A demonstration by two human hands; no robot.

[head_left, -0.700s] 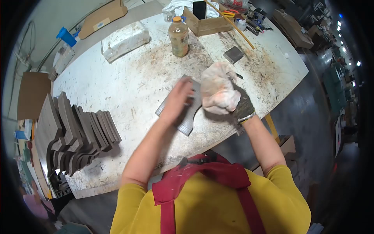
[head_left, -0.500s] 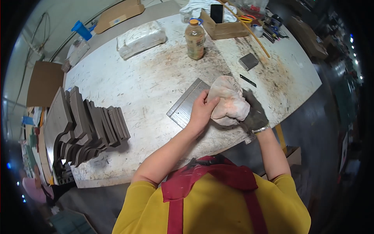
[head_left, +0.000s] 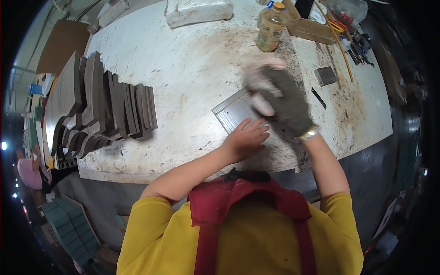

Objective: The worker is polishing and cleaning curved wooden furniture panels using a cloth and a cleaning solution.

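A flat grey board (head_left: 233,110) with a groove along one side lies on the table before me. My bare left hand (head_left: 246,141) rests at its near edge, fingers spread, holding nothing. On my right hand (head_left: 291,103) is a dark glove, its fingers closed round a pale stained cloth (head_left: 262,104). The cloth is over the board's right part and hides it; motion blurs both cloth and glove, so I cannot tell if the cloth touches the board.
Several grey shaped boards (head_left: 96,101) stand in a row at the left. Beyond my hands are a bottle (head_left: 270,30), a white wrapped package (head_left: 199,11) and a cardboard tray (head_left: 311,31). A small grey block (head_left: 326,76) and a black cutter-like tool (head_left: 319,98) lie right.
My left hand has let go of the cloth and come down to the board's near edge. The right hand has carried the cloth over the board. The whole view has shifted.
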